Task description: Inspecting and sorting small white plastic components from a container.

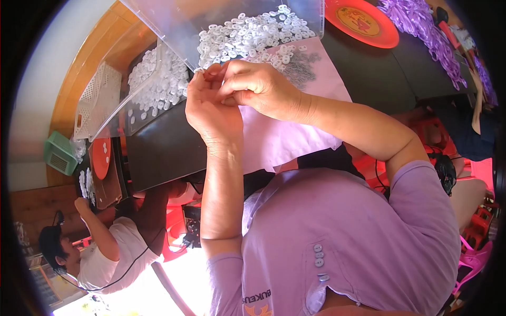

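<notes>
My left hand [213, 116] is raised over the table's near side. Its fingertips close around a small white plastic piece [198, 70]. Right beside it, my right hand [266, 89] has its fingers curled and pressed together against the left palm; whatever they pinch is hidden. Beyond both hands lies a pile of small white plastic pieces [237, 37] with holes. Several of them spill onto a pink cloth [329, 73], where a heap of small grey metal parts [300, 71] lies. The cloth hangs over the near table edge toward my lap.
A transparent plastic bin [174, 23] stands at the far side; another heap of white pieces [158, 79] lies to the left. A red plate [363, 23] and purple straps [427, 31] are at far right. At lower left sits a person [110, 247] beside a red plate [100, 158].
</notes>
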Action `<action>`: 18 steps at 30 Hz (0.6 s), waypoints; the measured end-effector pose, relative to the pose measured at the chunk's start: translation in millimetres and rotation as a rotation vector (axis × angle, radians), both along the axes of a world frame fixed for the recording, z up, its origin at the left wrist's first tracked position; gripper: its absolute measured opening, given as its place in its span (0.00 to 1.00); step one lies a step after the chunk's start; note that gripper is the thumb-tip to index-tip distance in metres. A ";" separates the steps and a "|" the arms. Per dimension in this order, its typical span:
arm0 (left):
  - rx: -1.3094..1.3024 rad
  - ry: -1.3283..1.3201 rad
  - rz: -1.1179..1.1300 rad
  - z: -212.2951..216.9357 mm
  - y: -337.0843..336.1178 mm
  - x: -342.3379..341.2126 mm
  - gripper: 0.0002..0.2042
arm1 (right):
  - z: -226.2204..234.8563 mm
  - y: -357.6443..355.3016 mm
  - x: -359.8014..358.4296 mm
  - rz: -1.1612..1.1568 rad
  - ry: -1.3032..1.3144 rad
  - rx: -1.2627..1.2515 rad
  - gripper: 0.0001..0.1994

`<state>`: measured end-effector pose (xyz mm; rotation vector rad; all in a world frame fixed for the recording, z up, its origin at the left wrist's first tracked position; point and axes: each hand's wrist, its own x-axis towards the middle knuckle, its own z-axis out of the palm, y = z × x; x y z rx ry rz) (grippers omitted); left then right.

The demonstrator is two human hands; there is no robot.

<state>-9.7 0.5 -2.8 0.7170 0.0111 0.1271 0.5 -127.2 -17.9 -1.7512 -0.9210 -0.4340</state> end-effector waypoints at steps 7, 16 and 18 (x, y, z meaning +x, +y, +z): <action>0.182 -0.060 0.095 -6.4 3.3 -5.2 0.07 | 6.4 -0.3 0.2 -0.025 0.282 0.017 0.04; 0.344 -0.038 0.156 -16.1 -2.2 -17.9 0.04 | 22.0 -19.7 9.8 0.040 0.566 0.215 0.05; 0.374 -0.035 0.152 -18.5 -0.9 -16.1 0.05 | 23.9 -19.1 7.4 0.036 0.582 0.226 0.05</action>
